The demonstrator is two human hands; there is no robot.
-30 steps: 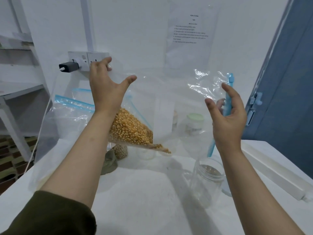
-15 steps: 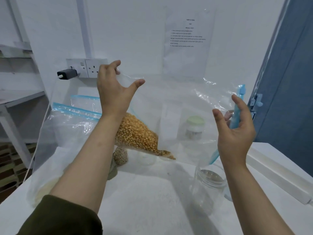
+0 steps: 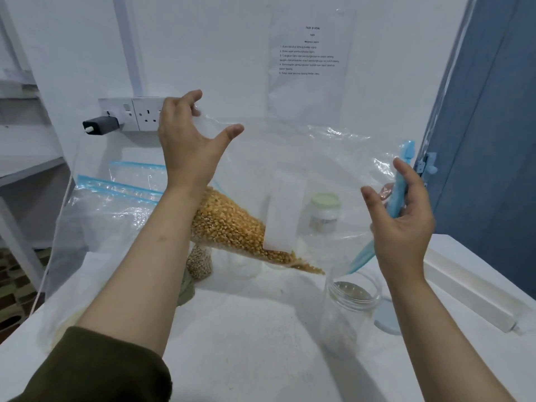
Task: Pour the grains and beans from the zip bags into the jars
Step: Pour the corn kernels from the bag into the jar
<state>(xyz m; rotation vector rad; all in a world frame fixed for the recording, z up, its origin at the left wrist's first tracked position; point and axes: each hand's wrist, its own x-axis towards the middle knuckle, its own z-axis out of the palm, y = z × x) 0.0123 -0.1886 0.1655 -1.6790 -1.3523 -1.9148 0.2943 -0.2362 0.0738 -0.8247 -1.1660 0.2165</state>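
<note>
A large clear zip bag (image 3: 313, 158) hangs tilted in the air between my hands. Yellow corn kernels (image 3: 229, 227) lie along its lower edge and run down toward its low right corner. My left hand (image 3: 188, 140) grips the bag's upper left corner, thumb spread. My right hand (image 3: 403, 219) holds the bag's blue zip strip (image 3: 397, 195) on the right side. An empty clear jar (image 3: 351, 309) stands open on the white table (image 3: 232, 343), just below the bag's low corner.
More zip bags (image 3: 116, 198) with blue strips lie at the left. A jar with a pale green lid (image 3: 324, 207) stands behind the bag. A small bag of pale grains (image 3: 200, 264), a blue lid (image 3: 387, 317) and a long white box (image 3: 470, 288) also sit on the table.
Both hands have carried the bag to the right and lower. The corn has slid further toward the low corner, which now hangs close above the open jar.
</note>
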